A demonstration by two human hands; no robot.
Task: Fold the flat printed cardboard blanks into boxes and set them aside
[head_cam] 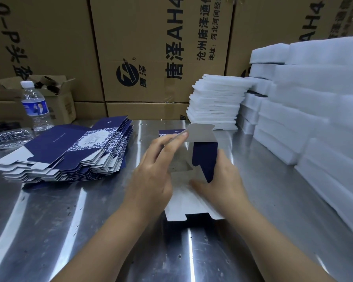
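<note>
- One crushed clear plastic bottle (10, 137) lies at the bench's (90, 220) left edge.
- One capped water bottle (36, 106) stands upright near the far left corner.
- One small open carton (66, 106) sits just behind it, flaps up. Inside are brown cardboard rings (49, 86); their number cannot be told.
- One fanned stack of flat blanks (69, 151), navy with a blue-and-white leaf band, lies on the left half of the bench. There are too many to count.
- The left grip (151, 176) lies along the left wall of the half-folded box (204, 155), fingers nearly straight. The forefinger tip touches the grey far flap, and the thumb is hidden.
- That one box lies at the bench's middle, open side up, with its white near flaps flat on the steel.
- The right grip (222, 180) pinches the box's navy right wall, thumb inside and fingers outside.
- One stack of thin white foam sheets (216, 102) stands at the far edge, right of centre.
- Thick white foam blocks (314, 119) are piled in several stacks along the right edge.
- Large printed brown cartons (151, 47) rise behind the far edge.
</note>
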